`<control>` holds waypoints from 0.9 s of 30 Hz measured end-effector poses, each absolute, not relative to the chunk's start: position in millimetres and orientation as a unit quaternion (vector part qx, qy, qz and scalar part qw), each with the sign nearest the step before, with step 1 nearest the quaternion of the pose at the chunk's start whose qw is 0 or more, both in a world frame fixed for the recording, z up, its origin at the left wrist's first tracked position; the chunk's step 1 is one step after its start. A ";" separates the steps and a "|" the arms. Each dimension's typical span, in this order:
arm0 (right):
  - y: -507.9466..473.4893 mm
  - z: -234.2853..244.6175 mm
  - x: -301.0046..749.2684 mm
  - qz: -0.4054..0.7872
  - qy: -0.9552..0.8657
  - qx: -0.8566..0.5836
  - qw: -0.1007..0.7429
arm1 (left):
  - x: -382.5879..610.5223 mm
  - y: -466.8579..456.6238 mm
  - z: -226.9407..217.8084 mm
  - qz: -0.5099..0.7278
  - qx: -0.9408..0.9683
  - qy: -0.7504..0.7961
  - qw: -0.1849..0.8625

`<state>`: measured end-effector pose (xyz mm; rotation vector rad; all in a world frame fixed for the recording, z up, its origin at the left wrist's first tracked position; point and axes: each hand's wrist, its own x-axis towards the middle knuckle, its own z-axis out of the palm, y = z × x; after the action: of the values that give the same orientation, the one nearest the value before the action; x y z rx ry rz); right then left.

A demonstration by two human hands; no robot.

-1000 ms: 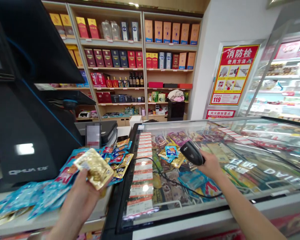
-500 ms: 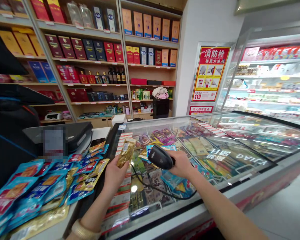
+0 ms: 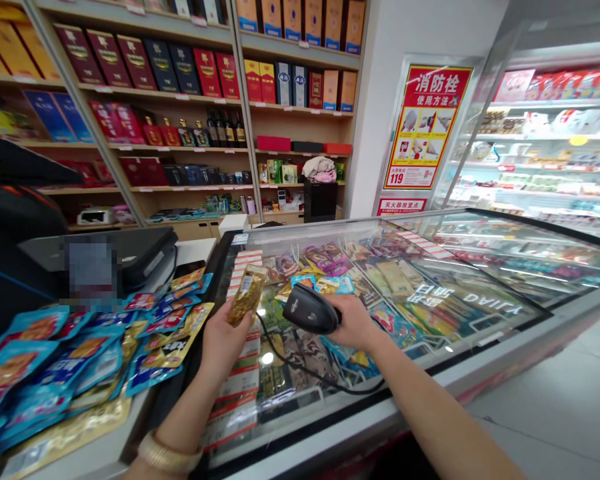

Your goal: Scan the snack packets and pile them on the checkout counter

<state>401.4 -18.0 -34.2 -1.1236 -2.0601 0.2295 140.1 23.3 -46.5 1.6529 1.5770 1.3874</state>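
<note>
My left hand [image 3: 225,339] is closed on the lower end of a gold snack packet [image 3: 249,293], with a pale barcode label facing up. My right hand [image 3: 355,321] grips a black barcode scanner [image 3: 307,310], its head turned left toward the packet; a small gap separates the two. The scanner's black cable [image 3: 300,367] loops below over the freezer's glass top [image 3: 330,400]. Left of my left hand lies a heap of blue and gold snack packets [image 3: 90,360] on a pale counter. Blue and yellow packets [image 3: 325,283] show just behind the scanner.
The glass-topped chest freezer [image 3: 430,373] runs off to the right, with price strips [image 3: 243,387] along its left side. A black device [image 3: 145,257] stands behind the packet heap. Shelves of boxes [image 3: 180,67] line the back wall, and a lit refrigerated display [image 3: 545,147] stands far right.
The view has tilted down and shifted slightly. Both hands keep their holds, on the gold packet and the scanner, which stay close together in nearly the same arrangement.
</note>
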 end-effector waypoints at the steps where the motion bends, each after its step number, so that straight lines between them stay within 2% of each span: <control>1: -18.3 -34.0 401.7 0.088 -0.808 -0.441 0.381 | 140.2 23.9 -47.4 0.504 0.602 0.574 0.232; 12: -16.8 -37.1 401.5 0.058 -0.817 -0.466 0.334 | 140.7 25.9 -54.2 0.499 0.607 0.570 0.239; 22: -18.0 -38.1 400.3 0.066 -0.812 -0.466 0.346 | 141.5 24.2 -52.0 0.492 0.613 0.573 0.231; 27: -12.0 -34.5 423.5 0.022 -0.766 -0.507 0.394 | 144.0 23.6 -51.9 0.498 0.604 0.572 0.244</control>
<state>423.5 -12.0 -34.5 -1.2859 -1.9433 0.0564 144.0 23.6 -51.9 1.6490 1.5636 1.3610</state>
